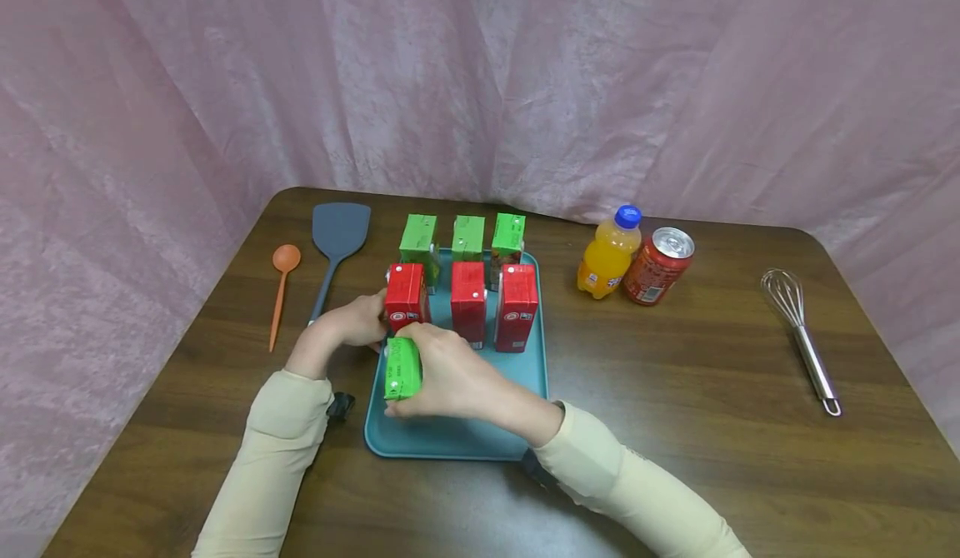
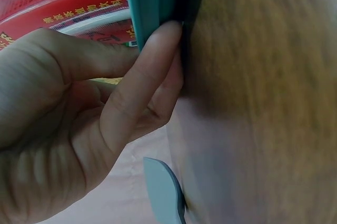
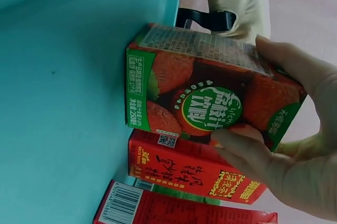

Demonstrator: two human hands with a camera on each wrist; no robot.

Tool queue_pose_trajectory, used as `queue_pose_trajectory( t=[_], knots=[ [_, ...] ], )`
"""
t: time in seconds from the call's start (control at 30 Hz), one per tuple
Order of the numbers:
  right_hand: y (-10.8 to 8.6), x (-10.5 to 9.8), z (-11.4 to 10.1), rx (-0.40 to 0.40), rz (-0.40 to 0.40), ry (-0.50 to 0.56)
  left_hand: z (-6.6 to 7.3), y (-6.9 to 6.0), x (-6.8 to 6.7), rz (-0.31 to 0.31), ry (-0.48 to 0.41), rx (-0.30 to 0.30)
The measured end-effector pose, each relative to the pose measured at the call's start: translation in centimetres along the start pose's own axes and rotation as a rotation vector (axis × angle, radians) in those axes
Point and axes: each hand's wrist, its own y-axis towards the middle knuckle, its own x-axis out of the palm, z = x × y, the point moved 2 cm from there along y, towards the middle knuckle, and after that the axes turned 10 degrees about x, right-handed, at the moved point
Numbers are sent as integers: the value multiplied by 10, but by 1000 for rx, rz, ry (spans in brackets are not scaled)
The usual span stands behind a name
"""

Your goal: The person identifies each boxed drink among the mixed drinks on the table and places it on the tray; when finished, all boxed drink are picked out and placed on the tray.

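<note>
My right hand (image 1: pixel 453 375) grips a green-topped litchi juice carton (image 3: pixel 195 87) between thumb and fingers, at the left front part of a blue-green tray (image 1: pixel 450 441). The carton is upright, its base at the tray floor; whether it touches cannot be told. My left hand (image 1: pixel 352 325) pinches the tray's left rim (image 2: pixel 150 2), thumb inside and fingers outside. Beside that hand stands a red drink carton (image 1: pixel 406 291), first in a row with a middle red carton (image 1: pixel 468 300) and a right red carton (image 1: pixel 517 308). Behind them are three green cartons (image 1: pixel 468 233).
Left of the tray lie a grey spatula (image 1: pixel 341 225) and an orange spoon (image 1: pixel 285 258). To the right stand an orange drink bottle (image 1: pixel 609 254) and a red can (image 1: pixel 658 266). A whisk (image 1: pixel 802 333) lies near the table's right edge. A pink curtain (image 1: pixel 480 83) hangs behind.
</note>
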Motion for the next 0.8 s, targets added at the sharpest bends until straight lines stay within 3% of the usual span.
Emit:
queue_pose_trajectory(
  t=[0.47,0.7,0.8],
  knots=[
    [-1,5,-2,47,-42,53,1,-4,-2,-11,9,-9],
    [-13,-10,14,32,-141,119,-2,-3,-3,0,-5,4],
    [-23,-19,23,27,-132,146,-4,-5,-3,2,-8,-7]
  ],
)
